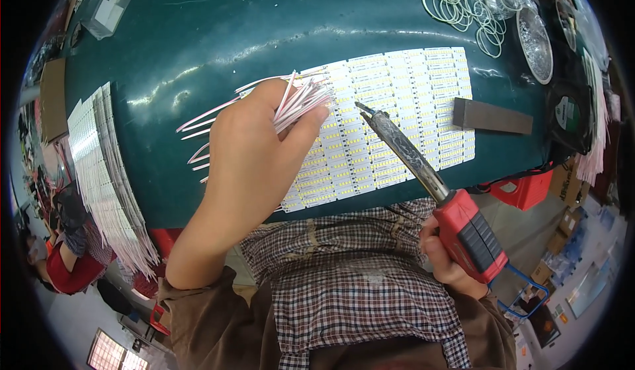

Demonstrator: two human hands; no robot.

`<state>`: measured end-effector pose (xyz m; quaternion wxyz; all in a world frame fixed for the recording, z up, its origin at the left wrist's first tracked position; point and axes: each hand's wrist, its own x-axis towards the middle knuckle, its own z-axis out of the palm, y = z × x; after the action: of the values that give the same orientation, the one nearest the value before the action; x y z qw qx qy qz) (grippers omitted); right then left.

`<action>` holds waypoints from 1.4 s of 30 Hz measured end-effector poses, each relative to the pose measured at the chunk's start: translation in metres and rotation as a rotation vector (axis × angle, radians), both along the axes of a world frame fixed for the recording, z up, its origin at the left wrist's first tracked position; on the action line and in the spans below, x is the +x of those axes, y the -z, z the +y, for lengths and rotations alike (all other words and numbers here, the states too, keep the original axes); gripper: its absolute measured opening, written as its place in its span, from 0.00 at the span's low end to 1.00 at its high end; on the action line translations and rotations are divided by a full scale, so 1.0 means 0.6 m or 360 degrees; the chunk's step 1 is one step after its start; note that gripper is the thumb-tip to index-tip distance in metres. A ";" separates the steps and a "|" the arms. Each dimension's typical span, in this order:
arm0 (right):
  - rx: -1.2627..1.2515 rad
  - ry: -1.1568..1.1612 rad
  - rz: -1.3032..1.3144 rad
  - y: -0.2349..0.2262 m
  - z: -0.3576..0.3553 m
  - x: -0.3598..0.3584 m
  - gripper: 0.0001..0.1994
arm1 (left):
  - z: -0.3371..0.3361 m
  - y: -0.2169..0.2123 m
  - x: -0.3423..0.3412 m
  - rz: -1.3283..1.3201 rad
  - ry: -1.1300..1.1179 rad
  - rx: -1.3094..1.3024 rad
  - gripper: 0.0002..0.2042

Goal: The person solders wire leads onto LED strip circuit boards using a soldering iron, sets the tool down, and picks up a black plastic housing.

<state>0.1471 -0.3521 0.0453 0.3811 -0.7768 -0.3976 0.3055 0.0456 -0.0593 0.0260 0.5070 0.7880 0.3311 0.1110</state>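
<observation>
A bundle of thin white and pink wires is gripped in my left hand, over the left part of a panel of LED strip boards. The boards lie side by side, white with rows of yellow chips. More wires stick out to the left beneath the hand. My right hand is closed round the red and black handle of a soldering gun. Its dark tip points up and left, above the boards and a little right of the wire bundle. Whether the tip touches a board I cannot tell.
A dark rectangular bar rests across the panel's right edge. Beyond it are a solder wire spool, an oval dish and pale coiled cord. Stacked wired boards lie at left on the green table. Another person sits at far left.
</observation>
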 end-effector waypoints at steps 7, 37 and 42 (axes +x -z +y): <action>0.0162 -0.0057 -0.0186 0.005 0.012 -0.003 0.15 | -0.012 0.003 0.005 0.0006 0.0003 0.0253 0.09; 0.0174 0.0037 -0.0090 0.016 0.016 -0.011 0.12 | -0.017 0.005 0.004 0.0042 0.0049 0.0517 0.11; 0.0091 -0.0091 -0.0089 0.009 0.019 -0.002 0.11 | -0.013 -0.002 0.002 0.0112 0.0125 0.0470 0.11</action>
<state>0.1460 -0.3405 0.0396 0.3831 -0.7620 -0.4388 0.2830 0.0470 -0.0673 0.0270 0.3776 0.8698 0.2975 0.1109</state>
